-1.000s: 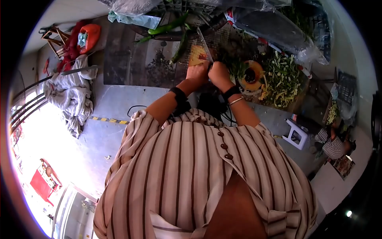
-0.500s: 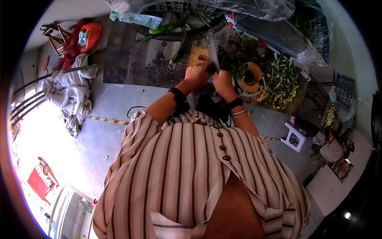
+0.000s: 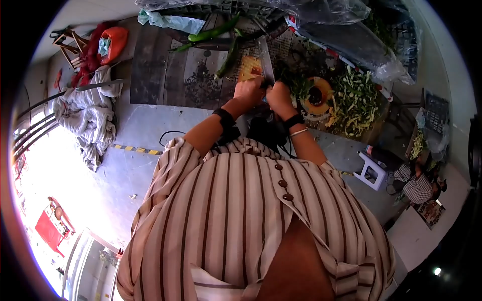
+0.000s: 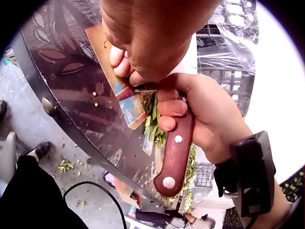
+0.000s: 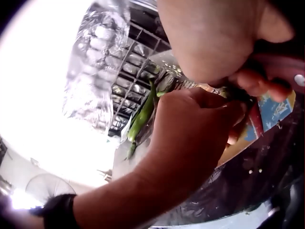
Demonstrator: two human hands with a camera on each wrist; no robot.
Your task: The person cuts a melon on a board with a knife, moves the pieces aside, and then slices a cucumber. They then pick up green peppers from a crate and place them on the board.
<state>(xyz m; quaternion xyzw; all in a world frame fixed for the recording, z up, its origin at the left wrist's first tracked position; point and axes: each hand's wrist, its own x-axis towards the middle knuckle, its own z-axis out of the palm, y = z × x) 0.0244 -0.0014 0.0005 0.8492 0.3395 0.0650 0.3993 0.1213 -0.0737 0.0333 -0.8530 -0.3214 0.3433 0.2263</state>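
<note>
In the head view my left hand [image 3: 248, 94] is close beside my right hand [image 3: 281, 99] at the table's near edge. My right hand grips a kitchen knife by its red-brown riveted handle [image 4: 175, 151]; the blade [image 3: 265, 57] points away from me. The curled fingers of my left hand [image 5: 190, 124] pinch a dark green pepper, mostly hidden by both hands, right at the blade. Under the hands lies an orange and blue printed board [image 4: 131, 110]. Several long green peppers [image 3: 215, 34] lie beyond my left hand.
Right of my hands are a heap of green and pale shreds [image 3: 354, 103] and an orange-rimmed round dish [image 3: 321, 103]. Clear plastic [image 3: 346, 42] covers the back of the table [image 3: 150, 75]. A white stool [image 3: 370, 171] stands on the floor at right, near another person [image 3: 416, 185].
The knife blade has swung slightly right since a second ago. My right hand moved a little away from my left, then came back close to it.
</note>
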